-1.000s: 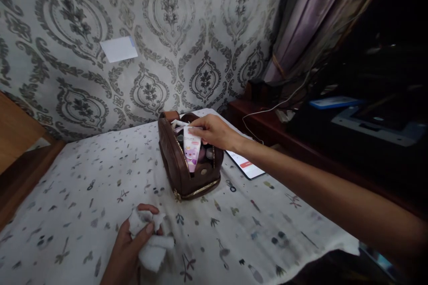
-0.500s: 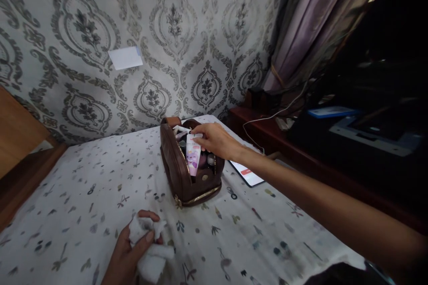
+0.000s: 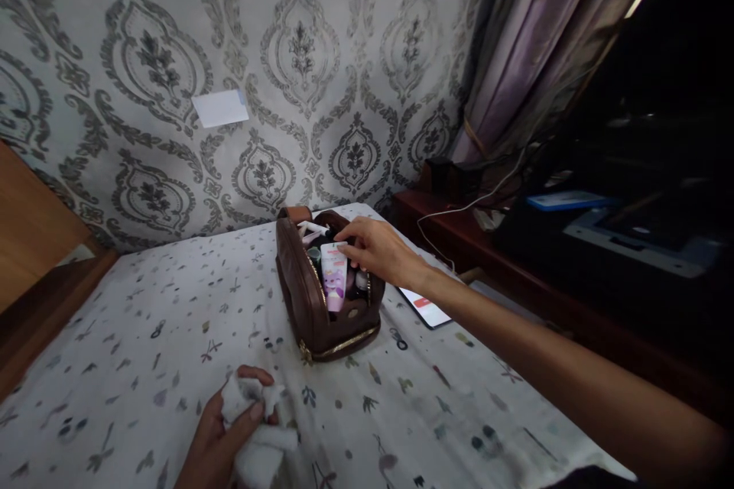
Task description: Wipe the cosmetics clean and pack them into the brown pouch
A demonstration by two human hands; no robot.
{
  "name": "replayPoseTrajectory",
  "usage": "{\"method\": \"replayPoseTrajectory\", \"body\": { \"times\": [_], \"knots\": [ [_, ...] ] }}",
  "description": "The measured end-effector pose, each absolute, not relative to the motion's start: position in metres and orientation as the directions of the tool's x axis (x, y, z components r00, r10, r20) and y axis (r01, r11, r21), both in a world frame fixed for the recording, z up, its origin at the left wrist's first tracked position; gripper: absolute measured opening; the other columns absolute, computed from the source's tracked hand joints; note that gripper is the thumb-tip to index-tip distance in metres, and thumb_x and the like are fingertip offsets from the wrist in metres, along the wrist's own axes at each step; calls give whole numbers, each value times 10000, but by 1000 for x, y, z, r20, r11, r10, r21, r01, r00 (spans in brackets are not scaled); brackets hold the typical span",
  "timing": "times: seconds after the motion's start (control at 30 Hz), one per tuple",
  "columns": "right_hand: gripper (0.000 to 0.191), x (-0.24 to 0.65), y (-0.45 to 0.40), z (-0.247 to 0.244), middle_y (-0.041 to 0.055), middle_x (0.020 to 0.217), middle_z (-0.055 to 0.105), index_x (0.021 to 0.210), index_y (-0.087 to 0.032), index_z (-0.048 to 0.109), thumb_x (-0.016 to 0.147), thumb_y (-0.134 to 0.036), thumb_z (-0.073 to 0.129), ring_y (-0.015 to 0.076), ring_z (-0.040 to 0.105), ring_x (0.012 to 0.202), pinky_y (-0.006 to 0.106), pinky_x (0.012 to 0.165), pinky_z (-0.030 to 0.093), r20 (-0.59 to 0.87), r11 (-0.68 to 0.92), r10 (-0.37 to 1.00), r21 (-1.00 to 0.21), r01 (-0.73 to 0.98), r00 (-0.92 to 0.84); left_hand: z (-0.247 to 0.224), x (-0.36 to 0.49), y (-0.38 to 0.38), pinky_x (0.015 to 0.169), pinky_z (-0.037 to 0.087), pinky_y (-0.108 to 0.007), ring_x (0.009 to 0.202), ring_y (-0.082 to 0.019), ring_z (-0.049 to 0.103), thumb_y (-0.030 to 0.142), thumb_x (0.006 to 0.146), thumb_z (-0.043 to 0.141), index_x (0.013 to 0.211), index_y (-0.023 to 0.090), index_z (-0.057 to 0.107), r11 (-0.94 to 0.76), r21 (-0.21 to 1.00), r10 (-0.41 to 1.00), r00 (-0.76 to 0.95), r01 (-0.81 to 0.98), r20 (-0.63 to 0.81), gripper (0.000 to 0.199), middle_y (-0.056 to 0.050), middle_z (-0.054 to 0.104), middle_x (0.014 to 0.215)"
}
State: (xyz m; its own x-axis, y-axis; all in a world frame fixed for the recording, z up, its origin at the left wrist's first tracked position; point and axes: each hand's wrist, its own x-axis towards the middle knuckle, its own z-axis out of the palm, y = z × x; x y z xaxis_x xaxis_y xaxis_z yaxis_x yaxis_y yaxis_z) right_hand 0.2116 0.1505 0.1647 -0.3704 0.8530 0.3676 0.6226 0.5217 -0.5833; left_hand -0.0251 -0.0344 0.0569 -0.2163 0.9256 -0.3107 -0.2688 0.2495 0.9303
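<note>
Over the patterned sheet (image 3: 189, 306), the right hand (image 3: 378, 250) hangs half open at the tube's top, grip unclear, the tube (image 3: 334, 283) already in the brown bag (image 3: 299, 294), unzipped near the far edge, while the left hand (image 3: 215, 435) clutches a white wad (image 3: 259, 462) nearer me.

Printed white cloth (image 3: 189, 298), brown bag (image 3: 303, 298), device (image 3: 427, 309)

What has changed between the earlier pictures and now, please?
The right hand has eased from the tube's face to its top edge, grip looser; full release is unclear. The left hand still holds the white cloth; the bag and lit screen stayed put.
</note>
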Motion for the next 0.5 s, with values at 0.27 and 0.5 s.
{"method": "replayPoseTrajectory", "body": {
  "times": [0.27, 0.5],
  "knots": [
    [338, 241, 119, 131, 1, 692, 634, 879, -160, 698, 843, -489, 627, 83, 442, 433, 234, 429, 332, 424, 413, 905, -895, 170, 35, 42, -56, -17, 654, 548, -313, 834, -280, 704, 615, 675, 765, 1207, 225, 630, 264, 964, 824, -526, 24, -213, 674, -86, 717, 926],
    [380, 246, 89, 81, -23, 630, 574, 852, -173, 676, 799, -549, 671, 71, 374, 407, 227, 382, 272, 230, 237, 957, -971, -18, 179, 40, -134, 19, 932, 531, -421, 1198, -369, 612, 640, 722, 680, 1346, 195, 548, 294, 820, 845, -535, 492, 18, 778, -162, 673, 1257]
  ]
}}
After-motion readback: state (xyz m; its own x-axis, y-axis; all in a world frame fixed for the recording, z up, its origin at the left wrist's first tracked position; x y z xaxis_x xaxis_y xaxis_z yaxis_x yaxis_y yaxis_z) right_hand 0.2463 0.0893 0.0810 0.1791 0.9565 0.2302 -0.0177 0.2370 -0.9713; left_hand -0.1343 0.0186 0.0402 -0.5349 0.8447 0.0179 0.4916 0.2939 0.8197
